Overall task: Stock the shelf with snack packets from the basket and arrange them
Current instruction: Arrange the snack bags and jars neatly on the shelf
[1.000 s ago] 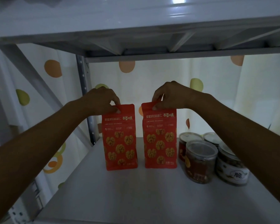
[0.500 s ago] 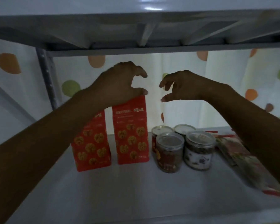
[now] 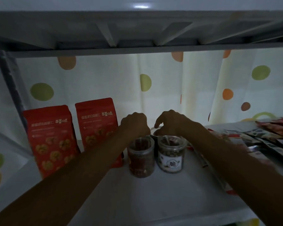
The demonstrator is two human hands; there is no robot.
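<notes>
Two red snack packets (image 3: 51, 141) (image 3: 96, 121) stand upright side by side at the back left of the white shelf (image 3: 153, 201). To their right stand two clear front jars, one with a red label (image 3: 141, 159) and one with a white label (image 3: 171, 155). My left hand (image 3: 135, 126) curls down over the rear left jar, which it hides. Just beside it, my right hand (image 3: 170, 123) grips the lid of the rear right jar (image 3: 155, 132), with its index finger raised.
A heap of flat snack packets (image 3: 268, 137) lies at the shelf's right end. The upper shelf (image 3: 137, 30) hangs low overhead. A dotted curtain (image 3: 104, 79) closes the back, and a metal upright (image 3: 10, 88) stands at the far left.
Both hands let go of the red packets' tops, moved right and dropped onto the rear jars. The view has swung right, so the packets now sit at the left.
</notes>
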